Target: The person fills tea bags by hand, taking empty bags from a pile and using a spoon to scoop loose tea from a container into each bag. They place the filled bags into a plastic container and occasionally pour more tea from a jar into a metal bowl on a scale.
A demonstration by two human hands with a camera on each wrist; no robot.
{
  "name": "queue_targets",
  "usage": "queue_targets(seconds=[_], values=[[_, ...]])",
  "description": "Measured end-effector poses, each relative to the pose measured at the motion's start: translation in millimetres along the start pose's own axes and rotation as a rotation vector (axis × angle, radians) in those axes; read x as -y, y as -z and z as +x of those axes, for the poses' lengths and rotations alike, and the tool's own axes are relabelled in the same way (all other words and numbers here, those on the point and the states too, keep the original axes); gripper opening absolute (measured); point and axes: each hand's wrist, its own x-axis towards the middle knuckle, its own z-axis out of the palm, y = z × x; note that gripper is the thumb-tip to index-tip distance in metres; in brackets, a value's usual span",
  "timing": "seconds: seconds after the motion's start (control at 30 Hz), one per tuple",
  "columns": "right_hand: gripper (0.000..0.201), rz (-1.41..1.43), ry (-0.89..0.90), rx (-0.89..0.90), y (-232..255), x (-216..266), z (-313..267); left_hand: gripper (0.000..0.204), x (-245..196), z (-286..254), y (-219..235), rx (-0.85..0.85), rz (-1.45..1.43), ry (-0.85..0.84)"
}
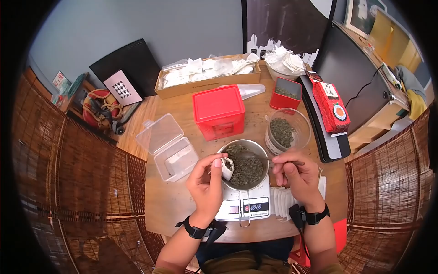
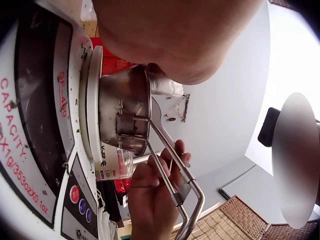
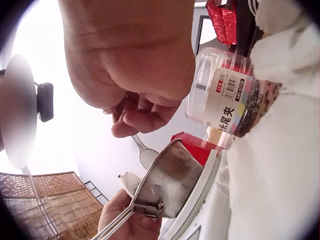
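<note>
At the left rim of a metal pot [image 3: 172,185], my left hand [image 1: 204,187] pinches a small white pouch [image 1: 226,171], its mouth open with dried leaves showing inside. The pot stands on a white kitchen scale [image 1: 230,211] and holds dark green dried leaves [image 1: 250,171]. My right hand [image 1: 296,176] grips the handle of a metal spoon [image 3: 146,156] from the right. In the head view the spoon's bowl dips over the leaves near the pouch. The pot's wire handle [image 2: 162,135] points toward my body.
Beyond the pot stands a red lidded box [image 1: 219,109]. A hinged clear box [image 1: 175,160] lies open on the left; a clear jar [image 1: 299,130] of leaves stands right. White pouches [image 1: 282,203] lie beside the scale; more fill a cardboard tray [image 1: 210,89] behind.
</note>
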Motion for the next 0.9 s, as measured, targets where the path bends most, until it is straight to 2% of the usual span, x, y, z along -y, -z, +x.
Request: queue_targets(seconds=[0.17,0.23,0.27,0.33,0.47,0.63,0.73,0.9], values=[[0.023,-0.047,-0.050,-0.001,0,0,-3,0.016,5,0,2,0.011,0.012,-0.052],[0.021,-0.191,0.067,-0.124,0,-1,-3,0.015,8,2,4,0.017,0.029,-0.078],[0.021,-0.189,0.068,-0.119,-1,0,-2,0.015,9,3,5,0.026,0.042,-0.110],[0.021,-0.405,0.118,-0.204,-3,3,1,0.015,9,3,5,0.030,0.058,-0.141],[0.023,-0.321,0.031,-0.286,-8,1,-1,0.016,5,2,3,0.038,0.096,-0.145],[0.025,0.003,-0.258,-0.373,-15,-5,1,0.016,2,0,4,0.035,0.130,-0.120],[0.026,0.038,-0.301,-0.384,-12,-7,3,0.016,1,1,3,0.042,0.109,-0.130],[0.029,0.057,-0.264,-0.457,-12,-9,3,0.017,2,-1,2,0.048,0.070,-0.121]])
